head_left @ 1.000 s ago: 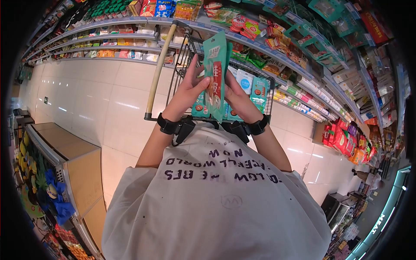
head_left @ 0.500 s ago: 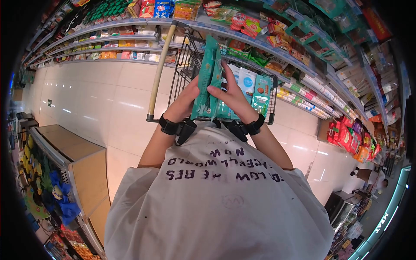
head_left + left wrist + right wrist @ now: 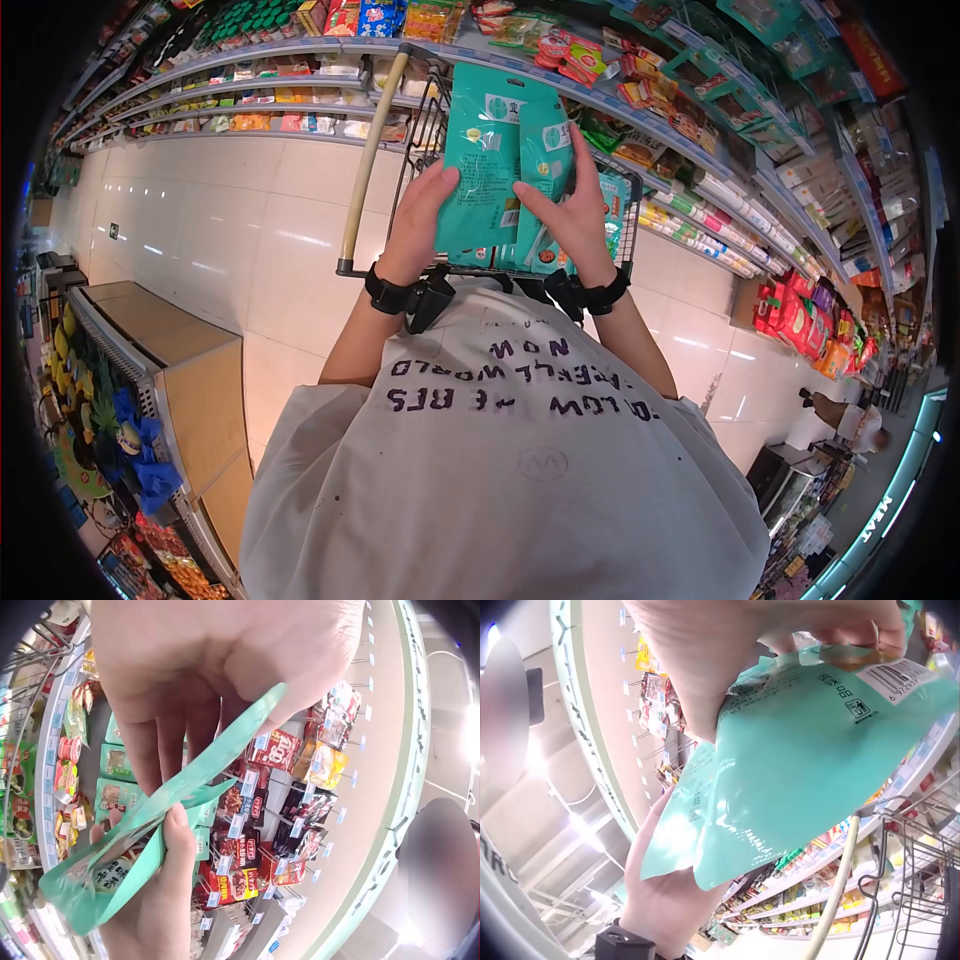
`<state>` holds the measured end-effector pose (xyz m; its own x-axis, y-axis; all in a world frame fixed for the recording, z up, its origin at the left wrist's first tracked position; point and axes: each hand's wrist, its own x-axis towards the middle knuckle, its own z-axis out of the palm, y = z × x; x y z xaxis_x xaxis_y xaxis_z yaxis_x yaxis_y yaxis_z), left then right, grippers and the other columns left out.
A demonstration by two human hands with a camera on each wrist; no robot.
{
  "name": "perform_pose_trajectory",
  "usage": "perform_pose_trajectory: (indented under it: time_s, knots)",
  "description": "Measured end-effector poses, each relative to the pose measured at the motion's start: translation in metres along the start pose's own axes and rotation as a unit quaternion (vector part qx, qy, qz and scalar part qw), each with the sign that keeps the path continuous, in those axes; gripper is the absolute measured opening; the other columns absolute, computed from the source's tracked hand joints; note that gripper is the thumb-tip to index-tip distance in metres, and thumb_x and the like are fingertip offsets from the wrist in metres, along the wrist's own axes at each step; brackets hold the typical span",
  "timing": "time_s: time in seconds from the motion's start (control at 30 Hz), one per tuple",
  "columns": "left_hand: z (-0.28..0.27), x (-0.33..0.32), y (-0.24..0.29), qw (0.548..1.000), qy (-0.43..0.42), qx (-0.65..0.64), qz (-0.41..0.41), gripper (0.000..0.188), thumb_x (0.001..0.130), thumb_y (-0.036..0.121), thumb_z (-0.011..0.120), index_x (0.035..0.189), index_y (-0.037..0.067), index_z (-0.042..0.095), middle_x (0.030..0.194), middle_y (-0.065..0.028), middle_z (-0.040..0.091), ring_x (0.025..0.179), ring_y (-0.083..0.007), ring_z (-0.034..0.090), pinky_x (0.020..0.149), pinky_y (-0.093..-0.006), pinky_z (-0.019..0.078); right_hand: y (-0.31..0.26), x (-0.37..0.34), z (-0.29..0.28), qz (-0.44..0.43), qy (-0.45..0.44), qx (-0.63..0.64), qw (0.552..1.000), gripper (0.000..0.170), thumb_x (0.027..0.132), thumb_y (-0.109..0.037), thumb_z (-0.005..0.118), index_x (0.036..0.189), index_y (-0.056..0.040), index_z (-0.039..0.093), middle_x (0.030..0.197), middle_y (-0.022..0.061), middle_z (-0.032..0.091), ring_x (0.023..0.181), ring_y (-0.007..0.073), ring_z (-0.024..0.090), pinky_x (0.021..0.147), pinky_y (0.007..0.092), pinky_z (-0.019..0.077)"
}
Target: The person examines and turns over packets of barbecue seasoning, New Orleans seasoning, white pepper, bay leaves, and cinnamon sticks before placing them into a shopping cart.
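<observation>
Two teal spice packets are held up over a wire shopping cart (image 3: 415, 130), their printed backs toward the head camera. The left packet (image 3: 480, 165) partly overlaps the right packet (image 3: 545, 150), and both hang roughly upright. My left hand (image 3: 412, 222) holds the left packet at its left edge, thumb in front and fingers behind. With its thumb across the front and fingers round the far edge, my right hand (image 3: 578, 218) grips the right packet. In the right wrist view a barcode (image 3: 896, 679) shows near a packet's end.
More packets (image 3: 612, 195) lie in the cart, whose pale handle bar (image 3: 375, 165) is at the left. Shelves of bagged goods (image 3: 570, 58) curve along the far side. A wooden display stand (image 3: 160, 325) is at the left, and a person (image 3: 860, 425) stands far right.
The packets have turned from edge-on, with a red label showing, to backs facing me, and have spread side by side. My hands have moved apart, one at each outer edge.
</observation>
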<state>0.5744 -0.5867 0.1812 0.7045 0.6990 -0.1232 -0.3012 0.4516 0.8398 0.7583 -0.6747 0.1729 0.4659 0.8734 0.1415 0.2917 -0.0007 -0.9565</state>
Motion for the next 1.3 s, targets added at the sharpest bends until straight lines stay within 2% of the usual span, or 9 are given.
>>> perform_pose_trajectory:
  time_s: [0.07,0.3,0.37,0.57,0.67,0.87,1.03,1.13,1.3]
  knots:
    - [-0.001,-0.002,-0.003,1.000,0.005,-0.003,0.010,0.042,0.095,0.028,0.046,0.126,0.000,0.049,0.117,-0.0085,0.058,0.105,-0.0142,0.055,0.091,-0.0272,0.0430,-0.009,-0.003,-0.002,-0.047,0.048,-0.090,0.994,0.099,0.065,-0.034,0.081,0.141,-0.0013,0.027,0.130,0.0193,0.042,0.120,0.0290,0.044,0.099,0.0385,0.0380]
    - [-0.001,-0.003,-0.005,0.998,0.022,-0.066,-0.007,0.043,0.095,0.027,0.046,0.128,0.000,0.045,0.117,-0.0095,0.057,0.105,-0.0158,0.056,0.090,-0.0290,0.0450,0.009,-0.006,-0.009,-0.049,0.046,-0.076,0.995,0.093,0.070,-0.035,0.079,0.141,-0.0025,0.027,0.127,0.0176,0.043,0.116,0.0279,0.048,0.097,0.0389,0.0395]
    - [-0.005,-0.003,-0.006,0.995,0.031,-0.094,-0.012,0.042,0.095,0.026,0.046,0.127,0.000,0.046,0.117,-0.0096,0.057,0.104,-0.0158,0.057,0.089,-0.0293,0.0458,-0.001,-0.010,-0.009,0.073,0.009,0.160,0.984,0.081,0.079,-0.026,0.073,0.142,-0.0043,0.026,0.122,0.0137,0.051,0.110,0.0238,0.053,0.095,0.0353,0.0416]
    - [-0.021,-0.001,-0.008,0.987,0.041,-0.156,-0.028,0.038,0.094,0.021,0.046,0.125,0.001,0.046,0.116,-0.0089,0.057,0.103,-0.0151,0.057,0.088,-0.0295,0.0468,0.011,-0.014,-0.031,0.184,0.015,0.326,0.927,0.062,0.088,-0.011,0.061,0.141,-0.0055,0.030,0.105,0.0048,0.063,0.103,0.0142,0.057,0.089,0.0288,0.0442]
    - [-0.024,-0.003,-0.006,0.993,0.021,-0.116,-0.011,0.036,0.092,0.014,0.048,0.126,0.000,0.046,0.118,-0.0083,0.057,0.103,-0.0150,0.057,0.088,-0.0294,0.0465,0.014,-0.012,-0.039,0.201,-0.035,0.374,0.905,0.049,0.091,-0.010,0.056,0.137,-0.0047,0.037,0.114,0.0068,0.059,0.105,0.0154,0.056,0.095,0.0299,0.0418]
    - [-0.036,0.000,-0.005,1.000,0.015,-0.008,0.025,0.039,0.087,0.002,0.055,0.124,0.000,0.047,0.117,-0.0082,0.058,0.102,-0.0153,0.057,0.089,-0.0297,0.0456,0.002,-0.019,-0.051,0.176,-0.032,0.307,0.935,0.023,0.090,-0.014,0.059,0.110,-0.0053,0.054,0.102,0.0034,0.065,0.091,0.0083,0.060,0.081,0.0258,0.0474]
    - [-0.049,0.003,0.008,0.996,0.068,0.028,0.052,0.036,0.088,0.006,0.058,0.121,0.000,0.048,0.114,-0.0089,0.060,0.100,-0.0155,0.058,0.088,-0.0296,0.0463,-0.001,-0.021,-0.068,0.144,-0.004,0.273,0.951,0.023,0.092,-0.017,0.057,0.111,-0.0055,0.051,0.102,0.0032,0.064,0.089,0.0094,0.061,0.081,0.0263,0.0480]
    - [-0.056,0.003,0.019,0.992,0.094,0.045,0.074,0.036,0.088,0.008,0.059,0.120,-0.003,0.048,0.112,-0.0106,0.060,0.099,-0.0160,0.058,0.085,-0.0290,0.0477,-0.006,-0.022,-0.071,0.120,0.098,0.303,0.940,0.025,0.094,-0.019,0.051,0.115,-0.0048,0.048,0.110,0.0058,0.060,0.097,0.0122,0.058,0.085,0.0291,0.0471]
    - [-0.045,0.008,0.023,0.991,0.072,0.084,0.074,0.037,0.088,0.009,0.060,0.121,-0.002,0.048,0.111,-0.0099,0.060,0.098,-0.0149,0.058,0.085,-0.0285,0.0479,-0.009,-0.024,-0.054,0.123,0.086,0.272,0.950,0.025,0.094,-0.019,0.052,0.115,-0.0054,0.048,0.108,0.0048,0.060,0.095,0.0115,0.059,0.084,0.0289,0.0469]
